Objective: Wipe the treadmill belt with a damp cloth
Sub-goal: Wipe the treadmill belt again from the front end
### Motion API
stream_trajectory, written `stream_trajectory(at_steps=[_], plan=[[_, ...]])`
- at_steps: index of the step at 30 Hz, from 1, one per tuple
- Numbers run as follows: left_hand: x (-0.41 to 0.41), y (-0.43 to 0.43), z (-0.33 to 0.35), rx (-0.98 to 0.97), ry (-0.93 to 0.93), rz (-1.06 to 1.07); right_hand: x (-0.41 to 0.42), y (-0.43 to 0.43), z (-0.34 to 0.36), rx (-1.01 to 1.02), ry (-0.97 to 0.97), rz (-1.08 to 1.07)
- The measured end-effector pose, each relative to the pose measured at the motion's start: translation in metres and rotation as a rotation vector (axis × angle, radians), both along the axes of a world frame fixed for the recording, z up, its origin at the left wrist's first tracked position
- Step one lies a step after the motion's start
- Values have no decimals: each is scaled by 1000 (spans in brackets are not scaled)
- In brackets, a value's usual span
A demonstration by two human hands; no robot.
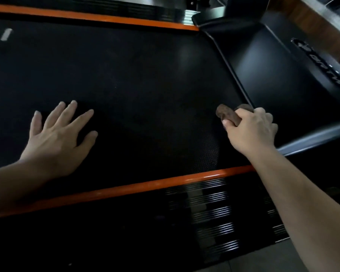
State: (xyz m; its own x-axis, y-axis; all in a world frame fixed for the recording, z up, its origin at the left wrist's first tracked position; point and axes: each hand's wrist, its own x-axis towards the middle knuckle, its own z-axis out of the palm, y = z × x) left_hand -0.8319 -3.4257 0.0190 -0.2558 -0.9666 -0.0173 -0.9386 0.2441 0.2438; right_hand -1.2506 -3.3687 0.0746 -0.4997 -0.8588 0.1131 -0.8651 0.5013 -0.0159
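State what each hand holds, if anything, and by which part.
The right hand grips a bunched brown cloth by its near end, on the black treadmill belt. The left hand holds nothing, spread open over the belt.

Workout space: treadmill belt [145,85] with orange rails [126,188].

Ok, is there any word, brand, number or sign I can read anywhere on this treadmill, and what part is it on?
Nothing here reads clearly enough to quote.
Logo badge on the motor cover: the lettering runs sideways and is too blurred to read.
White dashes on the belt, far left: cut off by the frame edge, so I cannot tell whether they are letters.
Cloth and orange strips: no text visible.
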Motion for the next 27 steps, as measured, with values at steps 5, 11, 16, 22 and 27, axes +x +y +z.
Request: stream_trajectory(at_steps=[5,11,16,22,27], plan=[[-2,5,2,2,2,20,-16,14,3,-17,-36,24],[-4,4,3,-22,-4,19,25,38,1,-89,-367,223],[-4,7,6,-11,22,18,42,51,5,-39,-337,361],[-7,8,8,-11,25,-3,59,36,-1,-148,-218,156],[-3,9,14,-1,113,-26,100,47,9,7,-464,443]])
